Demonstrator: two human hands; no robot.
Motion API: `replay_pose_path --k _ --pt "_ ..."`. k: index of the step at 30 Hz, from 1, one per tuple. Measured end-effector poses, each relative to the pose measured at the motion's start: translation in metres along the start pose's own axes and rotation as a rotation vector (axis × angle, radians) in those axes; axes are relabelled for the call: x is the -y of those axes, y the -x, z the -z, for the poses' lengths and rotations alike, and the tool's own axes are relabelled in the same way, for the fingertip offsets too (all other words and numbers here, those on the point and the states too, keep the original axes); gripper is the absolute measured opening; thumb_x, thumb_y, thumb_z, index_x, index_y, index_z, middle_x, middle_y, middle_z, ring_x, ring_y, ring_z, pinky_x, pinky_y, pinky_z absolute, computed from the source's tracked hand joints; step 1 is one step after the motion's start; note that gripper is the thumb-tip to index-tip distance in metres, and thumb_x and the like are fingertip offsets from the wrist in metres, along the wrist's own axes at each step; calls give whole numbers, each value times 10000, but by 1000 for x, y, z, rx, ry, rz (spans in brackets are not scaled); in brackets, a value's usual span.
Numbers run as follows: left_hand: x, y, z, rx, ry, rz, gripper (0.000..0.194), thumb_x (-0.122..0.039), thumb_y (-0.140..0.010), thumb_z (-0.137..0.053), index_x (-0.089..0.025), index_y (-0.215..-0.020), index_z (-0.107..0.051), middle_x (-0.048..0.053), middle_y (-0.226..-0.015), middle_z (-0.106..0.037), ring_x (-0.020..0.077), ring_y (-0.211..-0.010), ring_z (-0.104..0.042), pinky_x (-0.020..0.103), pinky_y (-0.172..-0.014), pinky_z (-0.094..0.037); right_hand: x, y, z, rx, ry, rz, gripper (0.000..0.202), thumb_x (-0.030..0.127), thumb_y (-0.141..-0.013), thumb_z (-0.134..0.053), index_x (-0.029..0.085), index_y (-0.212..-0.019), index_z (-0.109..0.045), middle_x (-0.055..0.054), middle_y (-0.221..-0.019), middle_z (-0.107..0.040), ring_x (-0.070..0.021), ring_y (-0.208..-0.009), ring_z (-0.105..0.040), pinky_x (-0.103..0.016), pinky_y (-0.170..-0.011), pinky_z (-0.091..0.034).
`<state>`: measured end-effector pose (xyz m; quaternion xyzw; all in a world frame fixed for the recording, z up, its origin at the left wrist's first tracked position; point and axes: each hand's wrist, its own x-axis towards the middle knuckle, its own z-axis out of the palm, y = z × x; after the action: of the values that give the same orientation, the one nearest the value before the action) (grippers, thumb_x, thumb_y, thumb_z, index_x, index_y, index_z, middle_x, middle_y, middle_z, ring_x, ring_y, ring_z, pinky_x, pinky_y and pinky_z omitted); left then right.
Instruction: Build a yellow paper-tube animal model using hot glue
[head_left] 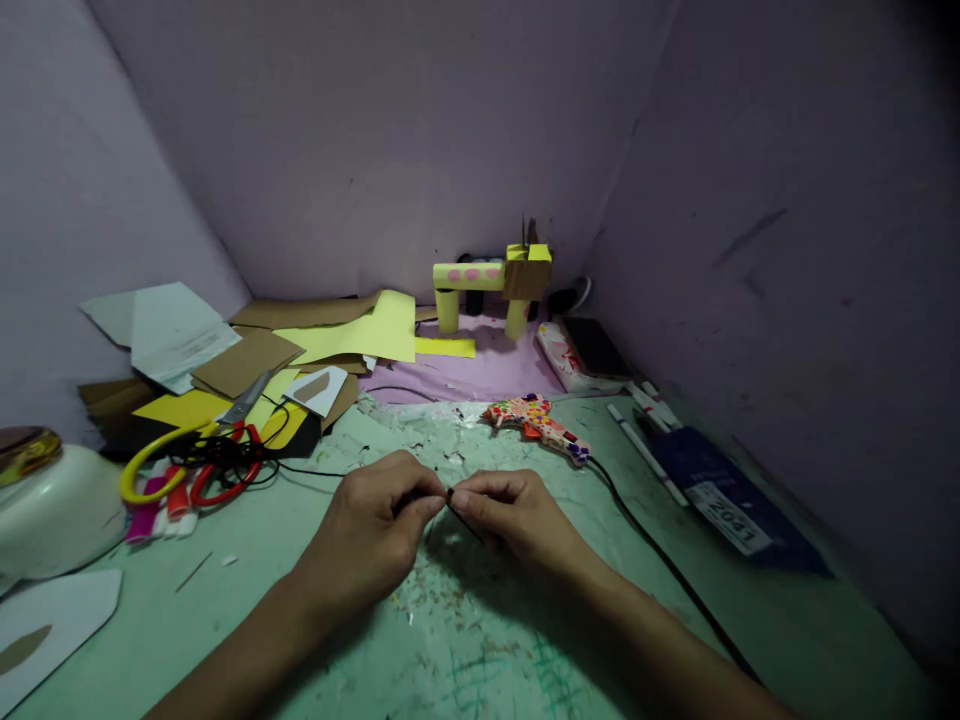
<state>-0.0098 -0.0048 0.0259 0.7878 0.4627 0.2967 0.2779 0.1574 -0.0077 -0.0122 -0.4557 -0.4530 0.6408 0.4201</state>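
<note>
At the middle of the table my left hand (379, 510) and my right hand (525, 515) meet, fingertips almost touching. Both pinch a thin black cord (466, 522), whose free end slants down below the fingers. From my left hand the cord trails left to a black tangle (225, 450) lying on scissors (161, 455) with yellow and red handles. Just beyond my right hand lies a glue gun (536, 420) with a colourful pattern. Whether the cord is knotted or wrapped at the fingertips is too small to tell.
Paper and cardboard pieces (345, 335) pile up at the back left. A yellow paper animal figure (472, 277) stands at the back. A phone (596, 347), white pens (645, 455) and a blue packet (735, 500) lie right. The gun's black cable (660, 550) crosses the right side.
</note>
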Motion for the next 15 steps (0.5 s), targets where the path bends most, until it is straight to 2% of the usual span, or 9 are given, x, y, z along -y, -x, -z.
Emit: replay_pose_path --k 3,15 --pt "-1 1 0 -31 -8 -62 150 -126 -812 -513 -173 -715 -617 -9 -700 -596 110 -656 -562 243 -616 -415 1 0 0 15 -10 -25 258 377 -575 -727 127 -636 -705 43 -464 -474 -42 -374 -338 -204 -359 -228" --pt "-2 -1 -3 -58 -20 -99 155 -91 -801 -507 -163 -703 -603 -5 -690 -586 108 -645 -558 240 -599 -414 -2 0 1 65 -5 -11 184 319 -595 -711 139 -625 -694 58 -435 -465 -39 -369 -317 -209 -367 -211"
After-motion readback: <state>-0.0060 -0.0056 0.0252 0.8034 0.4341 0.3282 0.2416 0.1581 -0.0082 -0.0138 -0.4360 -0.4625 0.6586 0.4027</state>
